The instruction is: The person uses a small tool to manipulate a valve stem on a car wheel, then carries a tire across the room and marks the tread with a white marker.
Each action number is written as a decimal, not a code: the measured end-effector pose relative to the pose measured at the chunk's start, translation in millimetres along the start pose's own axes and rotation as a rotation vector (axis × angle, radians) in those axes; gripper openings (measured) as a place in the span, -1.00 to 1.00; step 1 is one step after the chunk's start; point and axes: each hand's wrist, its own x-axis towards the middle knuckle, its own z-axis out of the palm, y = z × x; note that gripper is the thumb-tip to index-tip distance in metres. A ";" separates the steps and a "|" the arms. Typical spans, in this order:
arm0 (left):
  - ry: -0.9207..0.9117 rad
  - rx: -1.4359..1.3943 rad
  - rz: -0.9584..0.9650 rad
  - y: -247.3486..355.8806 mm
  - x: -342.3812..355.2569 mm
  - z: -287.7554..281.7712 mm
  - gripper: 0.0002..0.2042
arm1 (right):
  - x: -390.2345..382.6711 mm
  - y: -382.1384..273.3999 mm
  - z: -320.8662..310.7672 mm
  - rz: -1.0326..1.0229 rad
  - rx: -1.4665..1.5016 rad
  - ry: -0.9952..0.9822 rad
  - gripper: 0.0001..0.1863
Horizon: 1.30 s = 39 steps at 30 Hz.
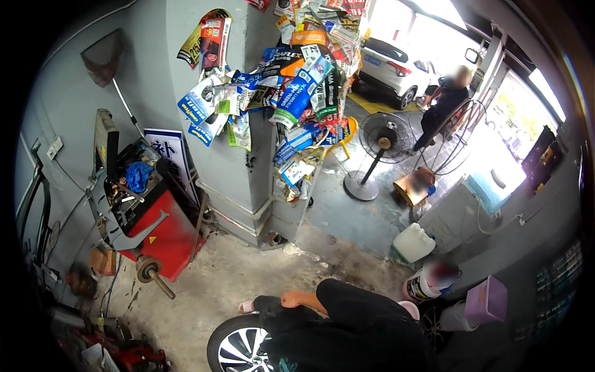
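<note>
Neither of my hands comes into the head view. At the lower edge a person in a dark shirt bends low, the back turned up and the head not visible. That person's closed hand rests by a dark-trousered knee, with a slippered foot beyond. Right beside the leg lies a car wheel with silver spokes, partly covered by the body and cut by the lower edge.
A red wheel balancer with a shaft stands left. A pillar hung with labels rises mid-view. Right are a pedestal fan, a white jug, buckets and a purple bin. Farther back are another person and a white car.
</note>
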 end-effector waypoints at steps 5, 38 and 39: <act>0.045 -0.036 0.007 -13.8 -26.0 3.6 -0.77 | 6.8 6.2 9.2 0.077 0.112 -0.094 -0.52; 0.620 -0.970 -0.673 -208.4 -310.5 189.3 -0.69 | 58.6 -95.9 26.5 -0.053 -0.246 -0.481 -0.64; 0.624 -0.950 -0.650 -201.6 -299.7 189.8 -0.67 | 56.3 -103.8 31.3 -0.102 -0.280 -0.478 -0.63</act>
